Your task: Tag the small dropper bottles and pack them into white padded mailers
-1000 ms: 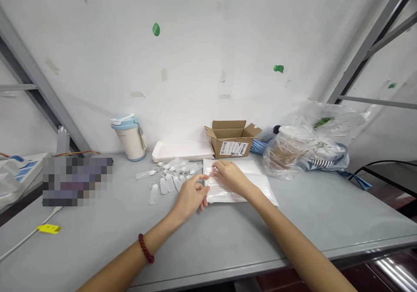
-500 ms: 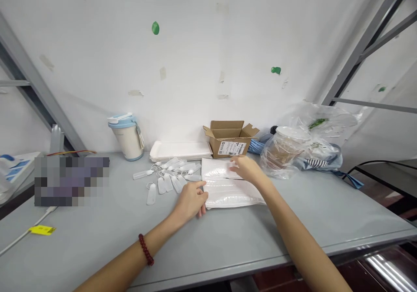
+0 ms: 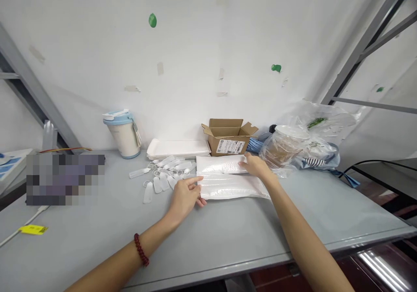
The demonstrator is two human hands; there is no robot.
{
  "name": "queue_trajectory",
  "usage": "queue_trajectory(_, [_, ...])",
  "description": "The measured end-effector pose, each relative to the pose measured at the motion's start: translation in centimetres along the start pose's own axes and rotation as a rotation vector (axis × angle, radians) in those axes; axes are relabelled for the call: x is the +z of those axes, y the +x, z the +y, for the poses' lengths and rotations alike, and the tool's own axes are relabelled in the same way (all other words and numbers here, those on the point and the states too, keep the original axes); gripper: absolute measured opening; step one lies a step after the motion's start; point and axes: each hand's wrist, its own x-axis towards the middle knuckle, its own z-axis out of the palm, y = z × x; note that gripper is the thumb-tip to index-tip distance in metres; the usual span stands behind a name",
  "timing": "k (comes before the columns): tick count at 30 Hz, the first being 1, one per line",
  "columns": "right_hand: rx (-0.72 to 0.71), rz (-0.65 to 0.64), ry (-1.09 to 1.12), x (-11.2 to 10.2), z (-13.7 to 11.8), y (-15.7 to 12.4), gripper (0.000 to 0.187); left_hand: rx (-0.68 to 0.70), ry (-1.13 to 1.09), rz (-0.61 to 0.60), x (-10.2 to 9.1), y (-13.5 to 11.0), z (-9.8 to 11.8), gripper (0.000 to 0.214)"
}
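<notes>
Two white padded envelopes lie one behind the other at the middle of the table. My left hand [image 3: 186, 195] pinches the left edge of the near padded envelope [image 3: 231, 187], thumb and fingers closed on its corner. At the right end of the far padded envelope [image 3: 219, 165], my right hand [image 3: 256, 166] has its fingers closed on the edge; the wrist covers part of the near one's right side. Small clear plastic tags with loops [image 3: 163, 181] lie scattered left of the envelopes, just beyond my left hand.
Against the wall stand a cream cup with a blue lid [image 3: 124, 134], a stack of flat white envelopes [image 3: 179, 147] and an open cardboard box [image 3: 228, 137]. A tub in a clear plastic bag [image 3: 285, 146] is on the right. At left are a blurred item [image 3: 65, 181] and a yellow-labelled cable [image 3: 33, 229].
My right hand has shifted to the right along the far padded envelope to its end. My left hand stays at the near one's left edge. The view has shifted slightly.
</notes>
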Motion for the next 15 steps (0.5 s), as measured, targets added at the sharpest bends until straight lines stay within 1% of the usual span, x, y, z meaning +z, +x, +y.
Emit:
queue_trajectory(4, [-0.015, 0.038, 0.029, 0.5, 0.0, 0.5, 0.044, -0.019, -0.005, 0.039, 0.1, 0.3, -0.6, 0.033])
queue_trajectory(6, [-0.007, 0.054, 0.03, 0.5, -0.1, 0.6, 0.045, -0.047, 0.014, 0.033, 0.1, 0.4, -0.7, 0.028])
queue_trajectory(11, [0.029, 0.07, -0.023, 0.4, -0.4, 0.0, 0.044, -0.128, 0.113, -0.103, 0.0, 0.6, -0.5, 0.018])
queue_trajectory(13, [0.057, 0.073, -0.062, 0.2, -0.4, -0.4, 0.043, -0.122, 0.098, -0.114, 0.1, 0.6, -0.4, 0.015])
queue_trajectory(15, [0.09, 0.079, -0.091, -0.1, -0.4, -0.8, 0.041, -0.104, 0.075, -0.101, 0.2, 0.5, -0.3, 0.014])
